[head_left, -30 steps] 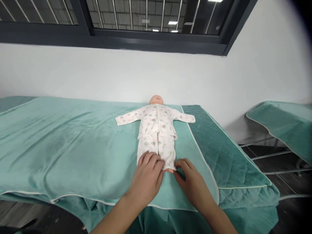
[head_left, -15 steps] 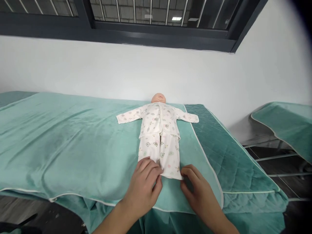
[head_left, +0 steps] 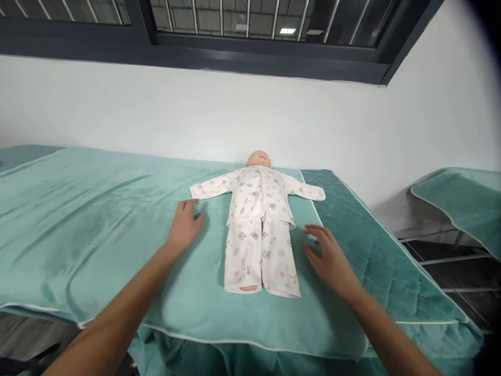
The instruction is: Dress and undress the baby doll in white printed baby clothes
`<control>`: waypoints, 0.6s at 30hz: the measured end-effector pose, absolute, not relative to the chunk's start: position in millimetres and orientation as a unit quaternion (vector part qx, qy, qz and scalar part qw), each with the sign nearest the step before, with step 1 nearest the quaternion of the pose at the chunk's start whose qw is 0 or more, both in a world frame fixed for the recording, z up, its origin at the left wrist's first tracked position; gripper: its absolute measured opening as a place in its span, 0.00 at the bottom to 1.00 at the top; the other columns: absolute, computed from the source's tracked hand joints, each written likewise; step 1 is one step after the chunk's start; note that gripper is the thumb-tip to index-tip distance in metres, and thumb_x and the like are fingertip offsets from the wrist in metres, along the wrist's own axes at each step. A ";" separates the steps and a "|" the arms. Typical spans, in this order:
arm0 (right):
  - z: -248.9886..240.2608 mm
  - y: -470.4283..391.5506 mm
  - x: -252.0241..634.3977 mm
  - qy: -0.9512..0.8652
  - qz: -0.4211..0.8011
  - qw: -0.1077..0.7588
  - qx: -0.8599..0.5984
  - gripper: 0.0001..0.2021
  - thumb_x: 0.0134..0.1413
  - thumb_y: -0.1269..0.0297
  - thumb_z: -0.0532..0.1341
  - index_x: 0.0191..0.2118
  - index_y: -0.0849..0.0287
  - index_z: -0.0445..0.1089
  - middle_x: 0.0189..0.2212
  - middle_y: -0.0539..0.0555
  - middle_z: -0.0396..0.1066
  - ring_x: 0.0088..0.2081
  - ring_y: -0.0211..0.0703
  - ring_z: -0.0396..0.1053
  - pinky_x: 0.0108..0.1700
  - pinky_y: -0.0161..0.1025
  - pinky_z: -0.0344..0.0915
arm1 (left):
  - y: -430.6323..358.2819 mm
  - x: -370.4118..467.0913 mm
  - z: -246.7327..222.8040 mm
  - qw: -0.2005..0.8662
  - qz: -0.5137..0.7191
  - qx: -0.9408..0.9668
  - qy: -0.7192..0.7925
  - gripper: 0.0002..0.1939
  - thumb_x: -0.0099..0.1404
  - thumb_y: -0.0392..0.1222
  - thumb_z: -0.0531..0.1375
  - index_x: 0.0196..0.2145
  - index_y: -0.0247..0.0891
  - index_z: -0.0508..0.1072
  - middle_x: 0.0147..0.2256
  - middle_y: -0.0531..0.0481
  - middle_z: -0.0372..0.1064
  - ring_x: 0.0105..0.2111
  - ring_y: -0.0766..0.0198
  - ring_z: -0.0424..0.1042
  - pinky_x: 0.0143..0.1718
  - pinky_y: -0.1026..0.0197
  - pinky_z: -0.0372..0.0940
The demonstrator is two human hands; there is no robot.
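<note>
A baby doll (head_left: pixel 259 159) lies on its back, dressed in a white printed pajama top (head_left: pixel 263 196) and matching pants (head_left: pixel 245 250). Both sleeves stretch out sideways, and part of a foot shows in one pant cuff. My left hand (head_left: pixel 185 225) is beside the left sleeve cuff, fingertips close to its lower edge; I cannot tell whether they touch it. Its thumb stands apart from the fingers, and nothing is visible in it. To the right of the pants, over the sheet, my right hand (head_left: pixel 326 258) is open with fingers apart, holding nothing.
A light green sheet (head_left: pixel 117 219) covers most of the bed, over a darker quilted mattress cover (head_left: pixel 376 261) at right. Behind stands a white wall (head_left: pixel 156 109) below a dark barred window frame (head_left: pixel 254 57). Another bed's metal slats (head_left: pixel 454 259) lie at far right.
Both hands have let go of the pant cuffs. My left hand has moved up and left to the sleeve cuff; my right hand has moved up beside the pants. The pant legs lie flatter and apart.
</note>
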State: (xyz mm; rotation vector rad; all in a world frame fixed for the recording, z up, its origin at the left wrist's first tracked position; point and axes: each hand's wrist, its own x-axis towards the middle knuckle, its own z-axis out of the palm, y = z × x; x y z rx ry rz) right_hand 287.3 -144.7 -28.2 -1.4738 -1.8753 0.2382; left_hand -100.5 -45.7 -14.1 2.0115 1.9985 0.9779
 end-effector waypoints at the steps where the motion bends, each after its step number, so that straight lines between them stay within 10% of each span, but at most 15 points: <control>1: -28.8 -125.3 295.5 -0.719 0.079 0.360 -0.589 0.14 0.61 0.63 0.56 0.52 0.55 0.64 0.55 0.61 0.63 0.58 0.52 0.63 0.56 0.50 0.65 | -30.4 -106.0 -9.2 0.074 0.294 0.659 0.689 0.29 0.63 0.42 0.56 0.62 0.37 0.62 0.58 0.37 0.59 0.48 0.52 0.72 0.53 0.50 0.66; 7: -16.9 -15.5 337.6 -0.557 0.054 0.301 -0.772 0.28 0.59 0.53 0.58 0.59 0.66 0.62 0.55 0.69 0.64 0.54 0.58 0.67 0.54 0.50 0.63 | 19.8 -109.7 6.8 0.042 0.119 0.638 0.759 0.30 0.68 0.54 0.49 0.66 0.52 0.57 0.53 0.39 0.65 0.48 0.44 0.72 0.44 0.47 0.67; 18: -52.4 24.3 368.9 -0.491 0.007 0.383 -0.783 0.23 0.51 0.57 0.60 0.51 0.62 0.70 0.42 0.60 0.74 0.44 0.53 0.71 0.48 0.49 0.67 | 22.4 -111.6 -15.9 -0.091 0.240 0.590 0.765 0.22 0.72 0.48 0.46 0.56 0.50 0.73 0.46 0.44 0.67 0.41 0.55 0.71 0.31 0.58 0.62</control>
